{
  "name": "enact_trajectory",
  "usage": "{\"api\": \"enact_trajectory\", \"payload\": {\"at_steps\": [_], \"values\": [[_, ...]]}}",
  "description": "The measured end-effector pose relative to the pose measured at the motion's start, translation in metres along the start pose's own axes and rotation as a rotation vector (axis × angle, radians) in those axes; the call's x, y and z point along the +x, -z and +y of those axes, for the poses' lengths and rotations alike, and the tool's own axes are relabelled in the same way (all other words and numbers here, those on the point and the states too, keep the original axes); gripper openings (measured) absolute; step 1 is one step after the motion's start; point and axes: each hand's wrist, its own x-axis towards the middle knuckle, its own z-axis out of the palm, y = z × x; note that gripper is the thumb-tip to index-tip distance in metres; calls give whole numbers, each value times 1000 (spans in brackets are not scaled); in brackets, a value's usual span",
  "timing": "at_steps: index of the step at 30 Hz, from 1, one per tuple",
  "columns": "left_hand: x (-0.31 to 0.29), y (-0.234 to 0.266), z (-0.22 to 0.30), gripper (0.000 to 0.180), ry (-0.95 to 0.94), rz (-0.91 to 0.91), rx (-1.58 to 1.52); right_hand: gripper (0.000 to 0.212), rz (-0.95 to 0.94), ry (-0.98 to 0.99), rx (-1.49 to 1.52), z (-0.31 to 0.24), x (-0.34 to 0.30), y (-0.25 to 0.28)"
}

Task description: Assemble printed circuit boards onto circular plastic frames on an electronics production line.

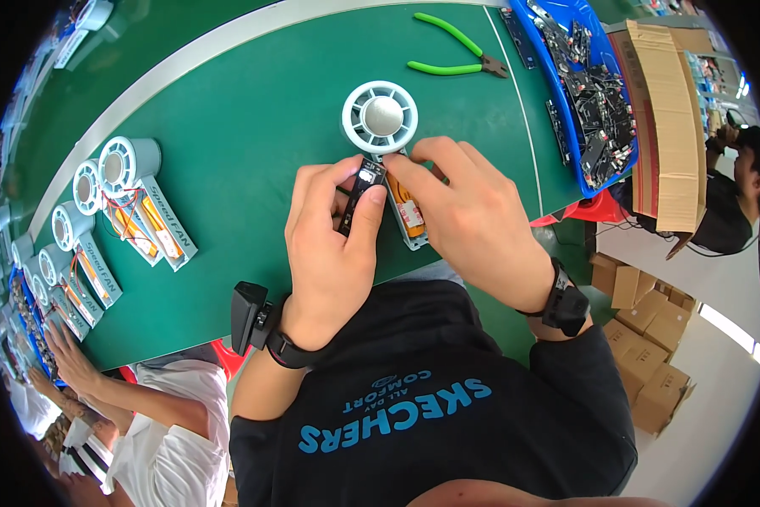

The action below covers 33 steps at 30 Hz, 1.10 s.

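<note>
In front of me on the green table lies a handheld fan [352, 117], its round light-blue head pointing away from me. The handle's casing is open and shows an orange battery [412, 221]. My left hand [329, 241] pinches a small black circuit board [366, 179] between thumb and fingers, just left of the handle. Over the handle's upper end, my right hand [481, 221] is closed, thumb and index fingertips meeting at the neck beside the board's end. Whatever those fingertips grip is too small and covered to make out.
Green-handled pliers [447, 68] lie beyond the fan at the right. A blue bin [570, 127] of black circuit boards stands at the right edge, beside a cardboard box [669, 127]. Several open fans [147, 207] line the left, near a co-worker's hand [71, 359].
</note>
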Motion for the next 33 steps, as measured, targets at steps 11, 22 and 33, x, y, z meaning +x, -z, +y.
{"api": "enact_trajectory", "payload": {"at_steps": [11, 22, 33], "values": [[-2, -5, 1, 28, -127, -14, 62, 24, 183, -18, 53, 10, -5, -21], [2, 11, 26, 32, 402, -128, -576, 31, 45, -78, -54, -1, -14, -17], [8, 6, 24, 27, 506, -232, -614, 21, 183, -297, 601, 13, -25, -25]]}}
